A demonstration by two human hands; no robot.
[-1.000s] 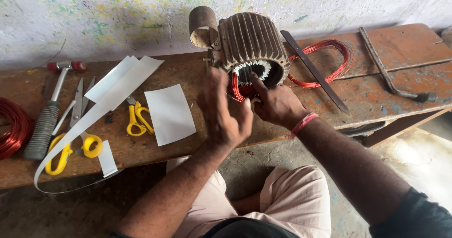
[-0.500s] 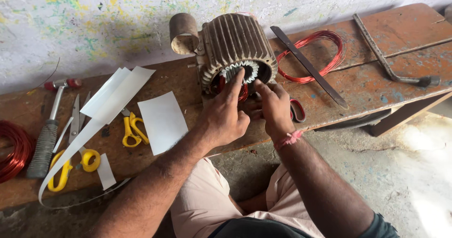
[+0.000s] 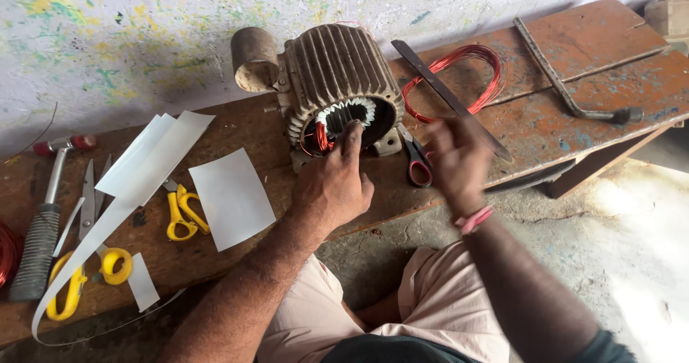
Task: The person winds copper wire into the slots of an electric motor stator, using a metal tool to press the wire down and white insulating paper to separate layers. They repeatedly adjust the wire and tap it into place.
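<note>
Rust-brown wooden bench (image 3: pixel 574 54), scarred and paint-flecked, running along a speckled wall. Near the middle of its far edge, a ribbed motor housing (image 3: pixel 341 76) lying on its side, open end toward the near edge, with white insulation and red copper winding (image 3: pixel 323 135) showing inside the bore. Left hand (image 3: pixel 331 187) resting at the mouth of the housing, forefinger stretched into the opening and touching the winding, other fingers loosely curled, holding nothing. Right hand (image 3: pixel 456 158) lifted just off the bench to the right of the housing, blurred; fingers partly bent, cannot tell whether anything is pinched between them. Red-handled scissors (image 3: pixel 415 158) flat on the bench between the two hands. Beyond the right hand, a loop of red wire (image 3: pixel 466 65) under a long dark flat bar (image 3: pixel 448 97). Toward the left end, white paper sheet (image 3: pixel 231 198), yellow-handled scissors (image 3: pixel 179 211), long paper strips (image 3: pixel 154 155), and a hammer (image 3: pixel 47 219) near the left edge.
</note>
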